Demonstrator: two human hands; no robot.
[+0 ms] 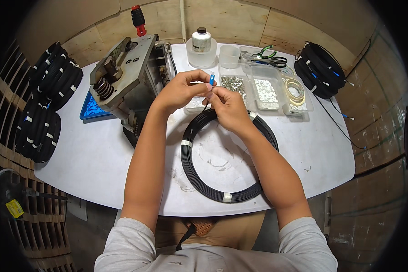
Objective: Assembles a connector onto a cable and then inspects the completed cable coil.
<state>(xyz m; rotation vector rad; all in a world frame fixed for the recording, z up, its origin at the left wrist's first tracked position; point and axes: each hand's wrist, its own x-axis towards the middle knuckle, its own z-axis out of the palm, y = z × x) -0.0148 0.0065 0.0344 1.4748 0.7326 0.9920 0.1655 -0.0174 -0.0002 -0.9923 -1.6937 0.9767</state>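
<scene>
Between my two hands, above the far side of a black cable coil (189,165), is a small blue connector (211,80). My left hand (180,92) pinches it between thumb and fingertips. Just to the right and slightly lower, my right hand (232,109) has its fingers closed at the black cable end that rises from the coil. The fingers hide where cable and connector meet. White tape bands bind the coil, which lies flat on the white table (313,158) under my right forearm.
A heavy metal press (136,68) stands left, by a blue tray (93,109) of blue pieces. Behind my hands are a bottle (201,41), small metal parts (233,84), a clear bin (266,93), tape rolls (294,92) and scissors (272,61). Cable coils flank the table (319,68).
</scene>
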